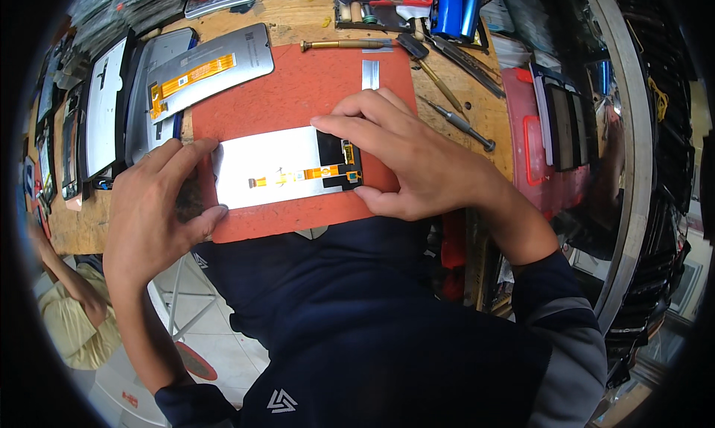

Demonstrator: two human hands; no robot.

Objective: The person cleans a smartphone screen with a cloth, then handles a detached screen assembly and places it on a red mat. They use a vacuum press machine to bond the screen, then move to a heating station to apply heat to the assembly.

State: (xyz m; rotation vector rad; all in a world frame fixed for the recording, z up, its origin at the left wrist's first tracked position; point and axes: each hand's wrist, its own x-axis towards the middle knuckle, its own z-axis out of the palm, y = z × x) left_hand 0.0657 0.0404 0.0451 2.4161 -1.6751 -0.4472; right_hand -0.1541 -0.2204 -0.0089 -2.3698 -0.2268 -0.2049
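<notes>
The left hand point(160, 201) is gripping the left end of a phone display panel point(264, 152), the right hand point(410, 156) its right end; it is lying over a red mat point(290, 97), a gold screwdriver point(339, 45) resting along the far edge.

Panel point(272, 154): we see a smooth, metal-like back with a bright sheen.
Ribbon cable point(316, 173): plastic-looking film, slightly glossy to us.
Mat point(290, 89): we find it matt, rubbery-looking, lightly scuffed.
Counter point(86, 225): wood, its grain and marks plain to us.
Screwdriver point(335, 45): brass-like metal, shiny.
Shirt point(439, 346): we see matt, smooth cloth.
</notes>
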